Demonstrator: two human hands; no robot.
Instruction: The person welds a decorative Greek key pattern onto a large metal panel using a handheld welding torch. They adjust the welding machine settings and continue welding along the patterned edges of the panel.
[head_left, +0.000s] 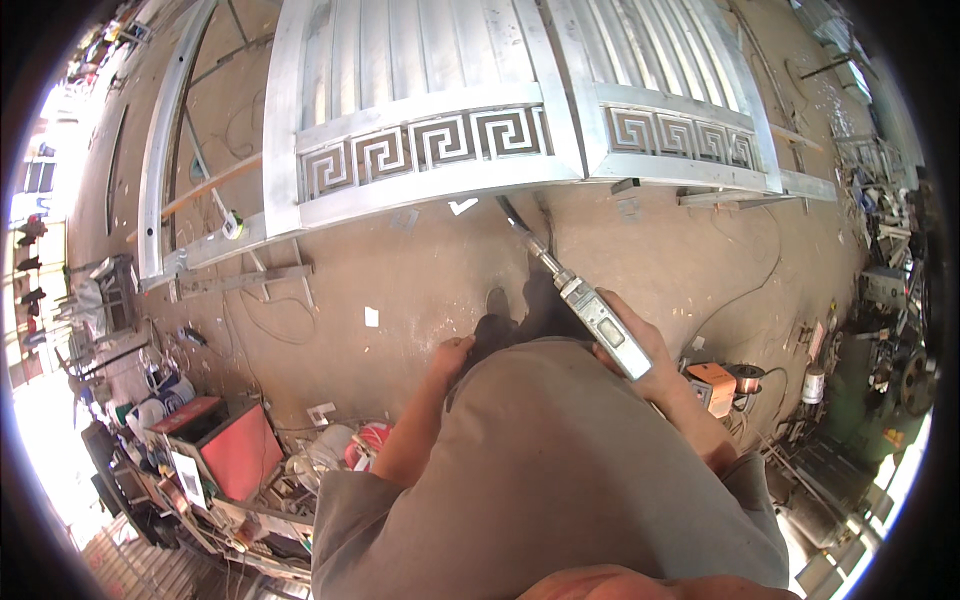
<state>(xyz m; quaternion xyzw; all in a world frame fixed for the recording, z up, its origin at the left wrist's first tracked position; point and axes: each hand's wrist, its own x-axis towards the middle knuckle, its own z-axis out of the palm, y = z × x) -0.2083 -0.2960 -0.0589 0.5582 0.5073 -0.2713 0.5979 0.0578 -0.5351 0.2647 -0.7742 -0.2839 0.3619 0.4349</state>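
Observation:
My right hand is closed around the grey body of what looks like a handheld welding gun. Its narrow metal neck slants up and left, away from me, toward a gate frame. A dark hose or cable shows beyond the tip. My left hand hangs low beside my body with its fingers curled in, and nothing shows in it. Ahead of me lies a silver metal gate panel with a Greek-key pattern. Right beside it is a second, similar panel.
An open metal frame stands at the left, with a tape measure on it. A red box-shaped machine sits lower left among clutter. At right are an orange box and a wire spool. Cables cross the brown floor.

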